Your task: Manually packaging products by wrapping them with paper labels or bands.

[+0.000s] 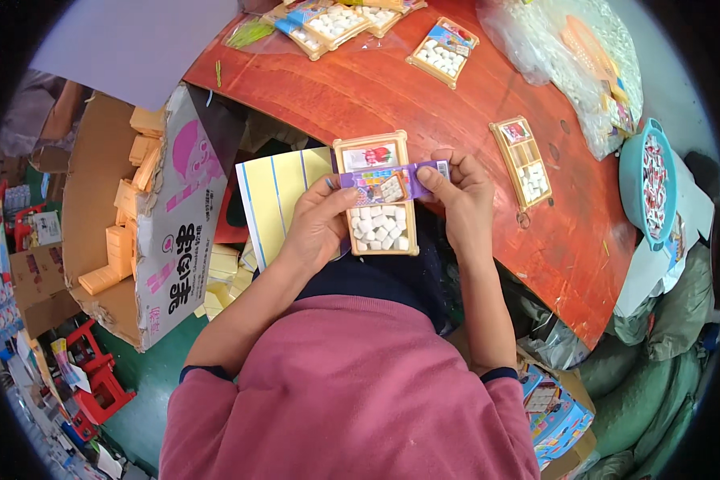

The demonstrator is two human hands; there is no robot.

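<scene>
- up close, the left hand [318, 224] and right hand [464, 196] pinched the two ends of a purple wrapper band [392, 183], stretched across a tan tray of white pieces [378, 228] held over the lap at the red table [376, 88] edge.
- just beside the left hand lay a yellow striped sheet [274, 192].
- to the right, another filled tray [523, 160] rested on the table, well apart.
- farther right stood a teal basket [634, 184]; a cardboard box of tan trays [128, 216] sat at left.
</scene>
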